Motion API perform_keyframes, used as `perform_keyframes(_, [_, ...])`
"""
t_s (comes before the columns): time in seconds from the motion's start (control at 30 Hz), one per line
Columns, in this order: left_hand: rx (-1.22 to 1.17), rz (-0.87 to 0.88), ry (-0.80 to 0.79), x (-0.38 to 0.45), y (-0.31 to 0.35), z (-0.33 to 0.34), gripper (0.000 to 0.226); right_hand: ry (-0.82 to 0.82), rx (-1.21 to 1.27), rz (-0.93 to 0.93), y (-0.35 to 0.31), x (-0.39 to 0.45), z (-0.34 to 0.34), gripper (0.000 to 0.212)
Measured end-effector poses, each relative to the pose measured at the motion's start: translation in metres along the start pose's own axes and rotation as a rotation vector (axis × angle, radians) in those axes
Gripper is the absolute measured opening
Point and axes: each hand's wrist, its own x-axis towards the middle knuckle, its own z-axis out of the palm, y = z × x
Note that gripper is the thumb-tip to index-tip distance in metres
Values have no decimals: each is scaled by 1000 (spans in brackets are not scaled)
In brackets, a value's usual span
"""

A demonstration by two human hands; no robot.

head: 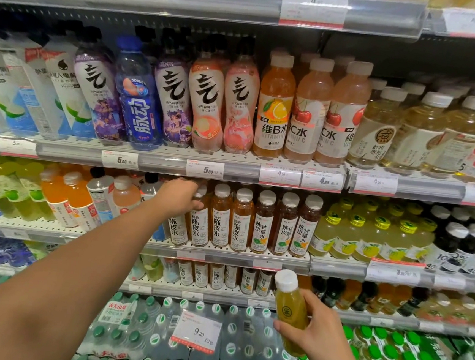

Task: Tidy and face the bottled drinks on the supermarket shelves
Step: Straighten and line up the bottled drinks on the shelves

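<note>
Left hand (181, 196) reaches far into the middle shelf (224, 254), fingers curled round the shoulder of an amber tea bottle (199, 219) at the left end of a row of white-capped tea bottles (255, 224). That bottle stands upright on the shelf, touching the next one to its right. Whether it is lifted off the shelf cannot be told.

Right hand (311, 327) is near, low right, well apart from the shelf. Fingers and thumb wrap round a yellow-green juice bottle (291, 311) with a white cap, tilted slightly left, cap up, held in the air in front of the lower shelves.

Upper shelf (152, 155): white and blue cartons at far left, purple and pink curvy bottles, one blue bottle (136, 93) among them, then orange and pale pink vitamin drinks (308, 111), pale tea bottles at right. Labels mostly face front.

Middle shelf left of the left hand: green and orange drinks, some leaning and out of line. Right of the tea row: yellow lemon drinks (369, 237), then dark bottles.

Below: more small tea bottles, then shrink-wrapped water packs (137, 329) with green caps and a hanging price tag (196, 331) reading 9.80. Price strips run along each shelf edge.
</note>
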Motion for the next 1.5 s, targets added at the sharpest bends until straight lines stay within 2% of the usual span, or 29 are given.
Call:
perform_keyframes(0.23, [58, 68, -9, 1, 14, -5, 45, -15, -19, 0, -1, 2, 1, 61])
perform_keyframes(0.5, [-105, 31, -40, 9, 45, -4, 56, -9, -29, 4, 0, -1, -4, 58])
perform_keyframes(0.7, [-69, 52, -34, 9, 48, -9, 45, 14, -22, 29, 11, -4, -8, 60])
perform_keyframes(1.0, [-39, 71, -39, 9, 47, -8, 47, 23, -35, 34, 13, -9, -13, 62])
perform_keyframes(1.27, [-10, 82, 42, -1, 49, -2, 52, 27, -10, 47, 13, -15, -14, 60])
perform_keyframes(1.43, [89, 173, 205, -29, 66, 9, 63, 79, 46, 58, 16, -19, -30, 55])
perform_keyframes(1.5, [84, 240, 221, -46, 82, 14, 62, 90, 81, 57, 21, -22, -42, 55])
